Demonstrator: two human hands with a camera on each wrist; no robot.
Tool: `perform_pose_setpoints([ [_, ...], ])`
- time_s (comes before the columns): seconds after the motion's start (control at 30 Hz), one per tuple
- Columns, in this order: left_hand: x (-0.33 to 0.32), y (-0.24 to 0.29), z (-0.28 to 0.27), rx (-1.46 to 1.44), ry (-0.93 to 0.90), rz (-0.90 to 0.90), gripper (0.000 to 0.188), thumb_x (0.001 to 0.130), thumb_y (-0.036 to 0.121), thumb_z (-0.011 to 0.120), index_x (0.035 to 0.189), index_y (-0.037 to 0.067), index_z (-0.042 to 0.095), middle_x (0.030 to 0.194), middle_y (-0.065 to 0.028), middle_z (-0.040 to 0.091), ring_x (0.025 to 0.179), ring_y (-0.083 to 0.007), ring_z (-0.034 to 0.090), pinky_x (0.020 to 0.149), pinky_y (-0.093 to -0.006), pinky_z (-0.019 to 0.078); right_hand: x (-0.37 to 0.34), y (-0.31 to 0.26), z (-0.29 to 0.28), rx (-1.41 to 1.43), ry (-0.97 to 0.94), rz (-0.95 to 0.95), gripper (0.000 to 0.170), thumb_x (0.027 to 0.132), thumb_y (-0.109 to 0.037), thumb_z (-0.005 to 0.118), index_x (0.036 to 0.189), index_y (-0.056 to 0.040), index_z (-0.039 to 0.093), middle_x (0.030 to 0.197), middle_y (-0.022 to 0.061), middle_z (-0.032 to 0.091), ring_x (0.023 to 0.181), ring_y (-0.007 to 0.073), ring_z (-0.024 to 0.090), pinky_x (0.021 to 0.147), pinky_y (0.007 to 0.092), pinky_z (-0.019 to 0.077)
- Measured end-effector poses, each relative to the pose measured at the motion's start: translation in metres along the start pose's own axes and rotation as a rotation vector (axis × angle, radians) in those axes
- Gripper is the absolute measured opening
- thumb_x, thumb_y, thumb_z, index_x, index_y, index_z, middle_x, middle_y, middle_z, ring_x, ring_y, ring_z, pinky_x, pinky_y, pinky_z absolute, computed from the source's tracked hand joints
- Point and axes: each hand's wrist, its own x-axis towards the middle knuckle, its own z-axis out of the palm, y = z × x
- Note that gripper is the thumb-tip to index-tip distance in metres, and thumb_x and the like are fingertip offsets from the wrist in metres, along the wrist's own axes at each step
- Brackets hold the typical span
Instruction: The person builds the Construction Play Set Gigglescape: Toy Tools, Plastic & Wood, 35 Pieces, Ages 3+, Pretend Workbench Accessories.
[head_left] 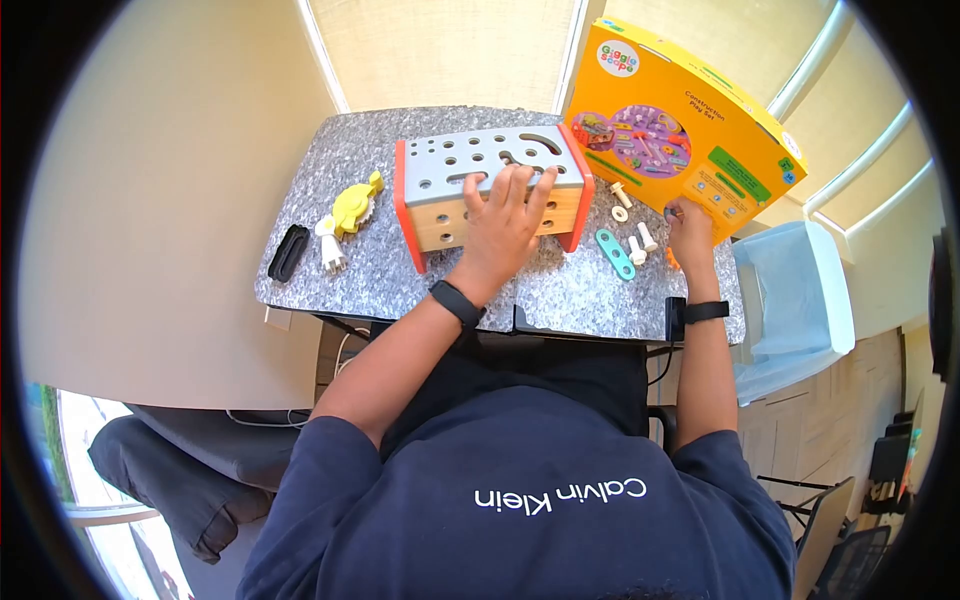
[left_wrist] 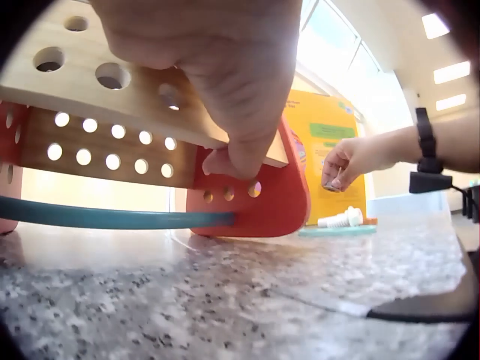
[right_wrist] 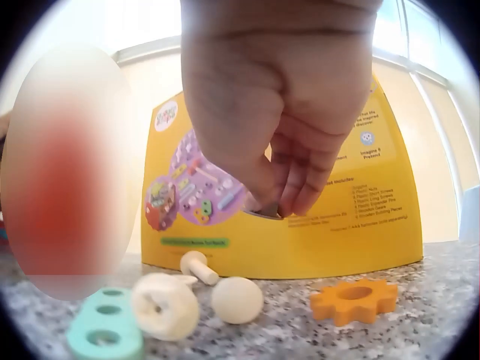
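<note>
The left hand [head_left: 503, 232] rests on the grey top of the toy workbench [head_left: 480, 150], fingertips near its slots and thumb under the wooden front edge in the left wrist view. At the right, the right hand [head_left: 692, 240] pinches a small dark or metallic piece [right_wrist: 266, 214] between thumb and fingers, just above the table and in front of the yellow box [head_left: 690, 120]. Below that hand lie white screws [head_left: 637, 252], a teal strip with holes [head_left: 614, 254] and an orange gear [right_wrist: 354, 301].
At the table's left are a black tray-like piece [head_left: 289, 253], a white toy piece [head_left: 330, 245] and a yellow toy piece [head_left: 355, 207]. A white ring [head_left: 620, 214] and another screw [head_left: 621, 195] lie right of the workbench. A pale blue bin [head_left: 800, 300] stands beyond the right edge.
</note>
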Motion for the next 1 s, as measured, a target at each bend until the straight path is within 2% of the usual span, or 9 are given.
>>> perform_pose_setpoints([
  [0.23, 0.023, -0.039, -0.042, -0.218, 0.126, -0.117, 0.106, 0.058, 0.034, 0.093, 0.151, 0.019, 0.045, 0.129, -0.0069, 0.050, 0.127, -0.0269, 0.048, 0.108, -0.0554, 0.0263, -0.024, -0.060, -0.014, 0.265, 0.029, -0.076, 0.022, 0.087, 0.007, 0.072, 0.108, -0.0006, 0.071, 0.104, 0.0168, 0.074, 0.089, 0.0283, 0.074, 0.079, 0.0369, 0.0584],
  [0.37, 0.027, -0.059, -0.055, -0.390, 0.296, -0.204, 0.100, 0.064, 0.027, 0.085, 0.151, 0.003, 0.040, 0.130, -0.0155, 0.050, 0.123, -0.0364, 0.050, 0.107, -0.0524, 0.0351, -0.037, -0.098, -0.011, 0.460, -0.097, -0.127, 0.022, 0.090, 0.006, 0.072, 0.111, -0.0008, 0.072, 0.106, 0.0150, 0.073, 0.092, 0.0252, 0.075, 0.083, 0.0355, 0.0598],
  [0.43, 0.024, -0.068, -0.048, -0.488, 0.311, -0.246, 0.090, 0.070, 0.016, 0.075, 0.150, -0.001, 0.037, 0.129, -0.0173, 0.051, 0.120, -0.0342, 0.052, 0.105, -0.0484, 0.0427, -0.043, -0.119, -0.015, 0.492, -0.131, -0.118, 0.020, 0.092, 0.005, 0.071, 0.111, 0.0000, 0.072, 0.107, 0.0134, 0.073, 0.095, 0.0238, 0.075, 0.085, 0.0352, 0.0602],
  [0.53, 0.018, -0.069, -0.042, -1.084, 0.297, -0.462, 0.081, 0.076, 0.007, 0.063, 0.152, 0.000, 0.035, 0.132, -0.0128, 0.052, 0.121, -0.0204, 0.054, 0.102, -0.0365, 0.0487, -0.048, -0.143, -0.023, 0.561, -0.185, -0.113, 0.020, 0.093, 0.004, 0.071, 0.113, 0.0001, 0.073, 0.108, 0.0122, 0.073, 0.097, 0.0215, 0.074, 0.087, 0.0339, 0.0608],
  [0.57, 0.016, -0.069, -0.039, -1.084, 0.297, -0.462, 0.081, 0.076, 0.007, 0.063, 0.152, 0.000, 0.035, 0.132, -0.0128, 0.052, 0.121, -0.0204, 0.054, 0.102, -0.0365, 0.0487, -0.049, -0.150, -0.026, 0.635, -0.186, -0.127, 0.021, 0.093, 0.004, 0.071, 0.114, -0.0002, 0.073, 0.107, 0.0118, 0.073, 0.097, 0.0204, 0.074, 0.087, 0.0329, 0.0611],
  [0.63, 0.010, -0.070, -0.031, -1.442, 0.194, -0.657, 0.076, 0.078, 0.004, 0.062, 0.149, 0.000, 0.036, 0.127, -0.0121, 0.051, 0.118, -0.0205, 0.055, 0.100, -0.0399, 0.0508, -0.051, -0.162, -0.027, 0.708, -0.189, -0.139, 0.022, 0.093, 0.003, 0.072, 0.115, -0.0005, 0.073, 0.107, 0.0115, 0.073, 0.098, 0.0194, 0.074, 0.088, 0.0319, 0.0614],
  [0.7, 0.005, -0.070, -0.021, -1.548, 0.184, -0.664, 0.072, 0.079, 0.004, 0.059, 0.148, 0.001, 0.038, 0.125, -0.0105, 0.052, 0.117, -0.0191, 0.055, 0.099, -0.0382, 0.0506, -0.053, -0.173, -0.026, 0.852, -0.142, -0.201, 0.024, 0.092, 0.003, 0.073, 0.116, -0.0003, 0.074, 0.107, 0.0119, 0.074, 0.096, 0.0189, 0.075, 0.085, 0.0314, 0.0631],
  [0.8, 0.002, -0.062, -0.015, -1.693, 0.166, -0.673, 0.065, 0.081, 0.003, 0.054, 0.144, 0.002, 0.043, 0.122, -0.0078, 0.054, 0.115, -0.0169, 0.055, 0.098, -0.0355, 0.0498, -0.054, -0.194, -0.027, 0.750, -0.164, -0.304, 0.024, 0.091, 0.004, 0.074, 0.115, 0.0004, 0.073, 0.109, 0.0125, 0.074, 0.096, 0.0197, 0.076, 0.081, 0.0318, 0.0644],
  [1.0, -0.002, -0.058, -0.008, -1.824, 0.114, -0.577, 0.060, 0.085, 0.004, 0.050, 0.145, 0.003, 0.046, 0.125, -0.0073, 0.056, 0.116, -0.0158, 0.055, 0.100, -0.0353, 0.0482, -0.054, -0.220, -0.006, 0.759, -0.253, -0.290, 0.025, 0.092, 0.008, 0.069, 0.116, 0.0017, 0.070, 0.108, 0.0137, 0.073, 0.100, 0.0247, 0.077, 0.080, 0.0344, 0.0653],
])
